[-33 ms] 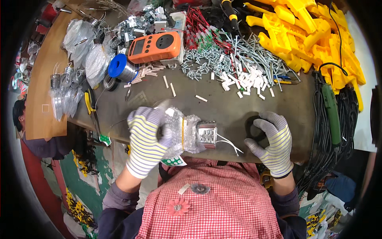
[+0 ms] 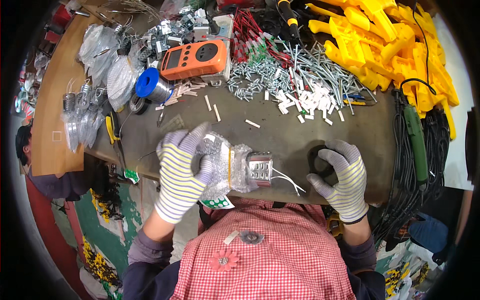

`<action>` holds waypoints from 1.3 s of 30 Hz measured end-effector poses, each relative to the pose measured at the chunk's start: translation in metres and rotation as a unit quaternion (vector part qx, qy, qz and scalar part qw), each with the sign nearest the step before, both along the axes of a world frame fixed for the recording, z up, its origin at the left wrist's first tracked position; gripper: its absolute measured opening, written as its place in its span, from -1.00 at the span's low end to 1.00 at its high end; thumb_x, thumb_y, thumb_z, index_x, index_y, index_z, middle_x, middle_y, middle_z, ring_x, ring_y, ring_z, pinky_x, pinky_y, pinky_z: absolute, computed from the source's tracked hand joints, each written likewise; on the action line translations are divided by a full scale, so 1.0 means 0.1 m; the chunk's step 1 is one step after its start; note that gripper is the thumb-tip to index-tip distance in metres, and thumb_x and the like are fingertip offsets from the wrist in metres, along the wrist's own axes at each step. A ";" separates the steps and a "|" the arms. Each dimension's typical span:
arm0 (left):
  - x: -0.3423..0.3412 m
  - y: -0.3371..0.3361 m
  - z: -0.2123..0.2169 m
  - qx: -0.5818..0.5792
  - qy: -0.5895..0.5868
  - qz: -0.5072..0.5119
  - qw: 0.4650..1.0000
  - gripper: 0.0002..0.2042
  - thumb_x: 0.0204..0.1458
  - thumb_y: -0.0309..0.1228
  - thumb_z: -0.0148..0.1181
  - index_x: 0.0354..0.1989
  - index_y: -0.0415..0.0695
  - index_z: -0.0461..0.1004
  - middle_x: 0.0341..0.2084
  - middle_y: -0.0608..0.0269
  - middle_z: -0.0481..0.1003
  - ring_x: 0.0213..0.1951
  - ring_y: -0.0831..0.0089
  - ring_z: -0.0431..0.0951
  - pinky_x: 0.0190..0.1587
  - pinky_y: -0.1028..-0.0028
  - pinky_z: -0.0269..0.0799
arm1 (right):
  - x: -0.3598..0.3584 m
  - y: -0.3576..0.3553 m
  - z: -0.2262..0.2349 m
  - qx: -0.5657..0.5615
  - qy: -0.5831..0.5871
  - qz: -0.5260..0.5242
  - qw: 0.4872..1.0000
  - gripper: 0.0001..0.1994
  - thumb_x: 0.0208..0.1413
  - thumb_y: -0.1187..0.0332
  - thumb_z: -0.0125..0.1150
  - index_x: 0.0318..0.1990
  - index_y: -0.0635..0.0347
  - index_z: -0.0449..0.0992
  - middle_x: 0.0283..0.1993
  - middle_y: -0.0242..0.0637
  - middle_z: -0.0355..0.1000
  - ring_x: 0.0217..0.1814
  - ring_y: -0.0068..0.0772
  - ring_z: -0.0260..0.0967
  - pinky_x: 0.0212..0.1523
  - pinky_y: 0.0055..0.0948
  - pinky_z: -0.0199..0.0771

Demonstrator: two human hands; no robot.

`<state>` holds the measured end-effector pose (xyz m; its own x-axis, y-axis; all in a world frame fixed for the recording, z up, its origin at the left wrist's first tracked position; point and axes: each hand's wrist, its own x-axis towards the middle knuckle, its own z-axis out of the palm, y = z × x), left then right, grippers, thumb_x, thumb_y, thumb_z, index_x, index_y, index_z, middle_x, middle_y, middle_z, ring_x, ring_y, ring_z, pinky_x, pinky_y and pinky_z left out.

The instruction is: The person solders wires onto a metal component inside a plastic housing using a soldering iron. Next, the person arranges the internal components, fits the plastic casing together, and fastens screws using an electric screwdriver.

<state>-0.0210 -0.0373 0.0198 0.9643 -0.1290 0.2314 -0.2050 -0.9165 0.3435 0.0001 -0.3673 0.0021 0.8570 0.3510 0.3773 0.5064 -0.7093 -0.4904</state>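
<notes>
A bubble-wrapped part (image 2: 215, 167) lies on the dark worktop in front of me, with a yellow band round its middle. From its right end sticks a perforated metal sleeve (image 2: 260, 169) with two white wires (image 2: 290, 181). My left hand (image 2: 181, 172), in a striped glove, is at the wrap's left end, thumb and forefinger apart. Whether it touches the wrap is hard to tell. My right hand (image 2: 345, 180), gloved too, curls its fingers and thumb round a black ring-shaped roll (image 2: 318, 161), right of the wires. Part of the roll is hidden by the fingers.
Behind are an orange multimeter (image 2: 194, 60), a blue solder spool (image 2: 150, 85), screws (image 2: 260, 75) and white sleeves (image 2: 312, 100). Yellow plastic shells (image 2: 385, 45) fill the back right. A green tool (image 2: 416, 142) hangs by black cables at right; yellow-handled pliers (image 2: 115, 132) lie left.
My left hand has shifted slightly left, away from the bubble-wrapped part, its forefinger now in sharper view. The right hand and the part stay where they were.
</notes>
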 end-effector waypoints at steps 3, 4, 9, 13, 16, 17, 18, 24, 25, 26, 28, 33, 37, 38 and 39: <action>0.23 0.16 0.27 0.040 0.071 -0.100 0.992 -0.32 -0.23 -0.21 0.39 0.19 -0.08 0.43 -0.02 0.01 0.42 0.09 -0.02 0.37 0.22 0.06 0.20 | 0.00 0.02 0.00 -0.009 -0.001 -0.009 1.000 -0.51 -0.35 0.26 0.55 -0.16 0.15 0.56 -0.09 -0.12 0.46 -0.14 0.01 0.42 -0.14 -0.14 0.48; 0.31 0.21 0.35 0.060 0.129 -0.142 0.980 -0.32 -0.24 -0.18 0.43 0.16 -0.09 0.45 -0.04 0.02 0.43 0.08 -0.02 0.39 0.21 0.06 0.22 | -0.01 0.02 0.00 -0.009 -0.003 -0.006 1.000 -0.51 -0.35 0.26 0.55 -0.16 0.15 0.56 -0.09 -0.12 0.46 -0.14 0.01 0.42 -0.14 -0.14 0.48; 0.72 0.33 0.38 0.035 0.283 -0.240 0.928 -0.42 -0.25 -0.12 0.46 -0.05 -0.17 0.46 -0.14 0.06 0.43 0.02 0.03 0.40 0.13 0.16 0.28 | -0.04 0.02 0.01 0.000 -0.004 -0.015 1.000 -0.52 -0.35 0.27 0.55 -0.17 0.15 0.56 -0.10 -0.14 0.47 -0.13 0.00 0.42 -0.12 -0.14 0.48; 0.60 0.31 0.47 -0.003 0.238 -0.319 0.917 -0.51 -0.25 -0.10 0.48 -0.24 -0.18 0.48 -0.21 0.07 0.44 -0.10 0.04 0.45 0.01 0.21 0.34 | -0.04 0.03 0.04 0.009 -0.001 -0.021 1.000 -0.53 -0.33 0.27 0.55 -0.18 0.16 0.56 -0.10 -0.13 0.47 -0.12 0.01 0.42 -0.11 -0.13 0.48; 0.34 0.23 0.69 -0.050 0.275 -0.279 0.919 -0.64 -0.22 -0.21 0.47 -0.40 -0.19 0.48 -0.46 0.14 0.47 -0.43 0.04 0.48 -0.35 0.22 0.42 | -0.03 0.00 0.03 0.005 -0.001 -0.024 1.000 -0.54 -0.32 0.27 0.54 -0.17 0.18 0.55 -0.09 -0.12 0.47 -0.10 0.02 0.42 -0.09 -0.13 0.49; 0.21 0.20 0.86 -0.024 0.232 -0.291 0.928 -0.65 -0.26 -0.24 0.47 -0.41 -0.19 0.48 -0.45 0.14 0.47 -0.43 0.05 0.49 -0.37 0.20 0.41 | -0.02 0.02 0.03 0.006 -0.004 -0.014 1.000 -0.54 -0.31 0.27 0.54 -0.17 0.19 0.55 -0.09 -0.12 0.47 -0.09 0.02 0.42 -0.08 -0.13 0.49; 0.14 0.17 0.92 -0.001 0.188 -0.309 0.932 -0.66 -0.30 -0.28 0.48 -0.42 -0.19 0.48 -0.44 0.13 0.47 -0.43 0.06 0.50 -0.39 0.19 0.41 | -0.02 0.01 0.03 0.001 -0.006 -0.011 1.000 -0.54 -0.31 0.27 0.54 -0.17 0.20 0.56 -0.09 -0.11 0.47 -0.08 0.03 0.42 -0.07 -0.13 0.49; 0.07 0.14 0.58 0.110 -0.062 -0.297 0.947 -0.70 -0.47 -0.41 0.44 -0.50 -0.14 0.47 -0.44 0.17 0.49 -0.46 0.10 0.51 -0.45 0.18 0.42 | -0.03 -0.02 0.02 0.018 -0.002 -0.013 1.000 -0.52 -0.30 0.27 0.53 -0.13 0.19 0.55 -0.06 -0.11 0.47 -0.08 0.04 0.42 -0.07 -0.12 0.49; 0.07 0.16 0.40 0.100 -0.081 -0.318 0.939 -0.70 -0.45 -0.45 0.45 -0.49 -0.10 0.45 -0.47 0.17 0.48 -0.49 0.11 0.50 -0.48 0.19 0.41 | -0.02 -0.02 0.02 0.019 -0.003 -0.011 1.000 -0.52 -0.30 0.27 0.53 -0.13 0.19 0.55 -0.06 -0.11 0.47 -0.08 0.04 0.42 -0.07 -0.12 0.49; 0.08 0.21 0.19 0.099 -0.081 -0.322 0.938 -0.70 -0.45 -0.45 0.45 -0.49 -0.10 0.45 -0.47 0.17 0.48 -0.49 0.11 0.50 -0.48 0.19 0.41 | -0.02 -0.02 0.01 0.022 -0.002 -0.008 1.000 -0.50 -0.29 0.26 0.53 -0.10 0.18 0.54 -0.06 -0.11 0.47 -0.09 0.04 0.41 -0.07 -0.12 0.48; -0.02 0.31 -0.07 0.066 -0.088 -0.334 0.936 -0.70 -0.33 -0.27 0.46 -0.42 -0.03 0.49 -0.45 0.24 0.50 -0.43 0.19 0.56 -0.39 0.22 0.50 | -0.02 -0.02 0.01 0.028 -0.001 -0.008 1.000 -0.48 -0.29 0.25 0.53 -0.08 0.17 0.54 -0.05 -0.11 0.47 -0.09 0.04 0.41 -0.07 -0.12 0.48; 0.20 0.45 0.13 -0.074 -0.071 -0.173 0.980 -0.48 -0.25 -0.11 0.47 -0.12 -0.08 0.47 -0.25 0.06 0.50 -0.23 0.01 0.55 -0.14 0.14 0.47 | 0.04 0.00 0.07 0.022 0.012 0.023 0.999 -0.32 -0.28 0.23 0.50 0.12 0.18 0.47 0.01 -0.10 0.47 -0.13 0.03 0.40 -0.07 -0.13 0.46; 0.82 0.06 0.18 0.021 -0.144 -0.157 0.977 -0.49 -0.09 -0.14 0.34 0.02 -0.16 0.48 0.04 -0.12 0.41 0.11 -0.08 0.37 0.15 0.08 0.27 | 0.09 -0.02 0.23 -0.031 0.036 0.070 0.996 -0.28 -0.26 0.23 0.47 0.18 0.18 0.44 0.03 -0.12 0.48 -0.14 0.02 0.41 -0.08 -0.14 0.46; 0.81 -0.15 0.20 0.004 -0.125 -0.164 0.979 -0.50 -0.07 -0.15 0.31 0.03 -0.14 0.49 0.09 -0.10 0.39 0.14 -0.08 0.35 0.18 0.04 0.22 | 0.11 -0.02 0.22 -0.055 0.044 0.075 0.995 -0.29 -0.24 0.22 0.46 0.18 0.18 0.44 0.03 -0.12 0.48 -0.15 0.01 0.41 -0.08 -0.15 0.47; 0.69 -0.42 0.32 0.061 -0.081 -0.186 0.977 -0.52 -0.17 -0.24 0.30 0.01 -0.09 0.52 0.11 -0.07 0.37 0.16 -0.03 0.34 0.23 0.06 0.19 | 0.12 -0.05 0.21 -0.079 0.057 0.077 0.992 -0.30 -0.23 0.22 0.44 0.19 0.18 0.44 0.02 -0.13 0.48 -0.15 0.01 0.41 -0.09 -0.17 0.48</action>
<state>0.0475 -0.0792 0.0520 0.7977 -0.4995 0.3380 -0.5741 -0.8004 0.1721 0.0116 -0.3720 0.0229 0.8230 0.5275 0.2108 0.5617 -0.7004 -0.4405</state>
